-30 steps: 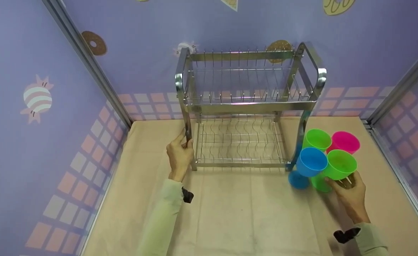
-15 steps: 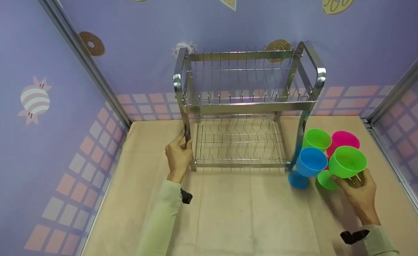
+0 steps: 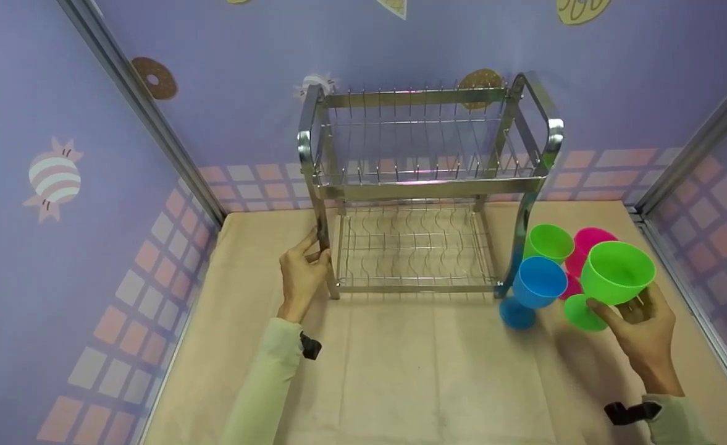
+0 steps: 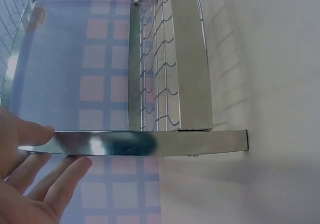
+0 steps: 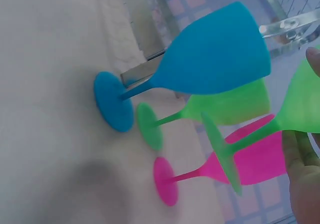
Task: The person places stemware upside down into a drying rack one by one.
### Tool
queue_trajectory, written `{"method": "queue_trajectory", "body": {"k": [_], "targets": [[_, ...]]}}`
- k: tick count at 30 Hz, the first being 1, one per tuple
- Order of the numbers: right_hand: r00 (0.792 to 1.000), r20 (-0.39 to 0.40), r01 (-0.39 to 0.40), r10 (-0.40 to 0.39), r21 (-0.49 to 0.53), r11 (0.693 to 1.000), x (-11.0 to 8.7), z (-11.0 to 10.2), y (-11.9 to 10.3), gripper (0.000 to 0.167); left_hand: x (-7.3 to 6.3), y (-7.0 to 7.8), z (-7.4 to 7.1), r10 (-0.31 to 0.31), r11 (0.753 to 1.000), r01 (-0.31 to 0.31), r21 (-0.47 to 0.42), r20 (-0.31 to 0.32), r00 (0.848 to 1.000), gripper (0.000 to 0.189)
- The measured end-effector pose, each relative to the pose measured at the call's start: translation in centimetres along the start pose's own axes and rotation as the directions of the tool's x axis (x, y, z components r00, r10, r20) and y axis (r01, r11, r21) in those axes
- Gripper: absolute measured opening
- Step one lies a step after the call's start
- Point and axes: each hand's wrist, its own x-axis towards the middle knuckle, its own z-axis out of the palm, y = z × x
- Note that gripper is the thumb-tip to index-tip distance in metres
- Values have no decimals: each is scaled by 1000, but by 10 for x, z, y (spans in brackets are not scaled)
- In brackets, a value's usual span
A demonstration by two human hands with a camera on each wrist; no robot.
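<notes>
My left hand (image 3: 301, 278) pinches the left front leg of a two-tier metal dish rack (image 3: 437, 187). In the left wrist view the thumb lies on one side of that leg (image 4: 105, 143) and the fingers on the other. My right hand (image 3: 646, 330) grips a bright green plastic goblet (image 3: 617, 273) by its bowl, slightly tilted. Its foot (image 5: 222, 154) is lifted off the cloth. Standing upright close by are a blue goblet (image 3: 540, 283), another green goblet (image 3: 548, 244) and a pink goblet (image 3: 593, 237), which the held one partly hides in the head view.
A beige cloth (image 3: 394, 364) covers the table. The rack stands near the patterned purple back wall (image 3: 400, 55), with wire slots on both tiers. Side walls (image 3: 29, 259) with metal-framed edges rise at left and right. The blue goblet stands close beside the rack's right front leg.
My right hand has lifted the green goblet and drawn it to the right, away from the blue one. The left hand stays on the rack's leg; the view has shifted slightly.
</notes>
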Motion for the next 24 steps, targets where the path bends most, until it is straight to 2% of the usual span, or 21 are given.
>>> {"method": "queue_trajectory", "body": {"k": [4, 7, 11, 14, 17, 20, 24], "targets": [[995, 67, 71, -71, -6, 997, 5, 8, -14, 87, -3, 5, -9, -11, 1000, 11, 11, 32, 999, 54], [978, 139, 154, -156, 22, 988, 10, 13, -23, 91, -5, 11, -15, -4, 999, 3, 34, 30, 1000, 50], [943, 224, 250, -248, 19, 968, 17, 23, -33, 93, -8, 21, -19, 61, 997, -62, 45, 11, 998, 46], [923, 268, 310, -278, -86, 947, 20, 34, -43, 94, -10, 32, -19, 126, 991, -127, 42, 27, 992, 47], [907, 304, 371, -293, -244, 896, 20, 47, -53, 94, -13, 45, -19, 174, 984, -176, 27, 74, 982, 49], [887, 337, 434, -316, -374, 820, 22, 60, -61, 96, -17, 58, -18, 204, 979, -205, -7, 136, 969, 52], [829, 414, 548, -375, -468, 694, 24, 76, -69, 96, -22, 73, -15, 222, 975, -217, -45, 209, 953, 57]]}}
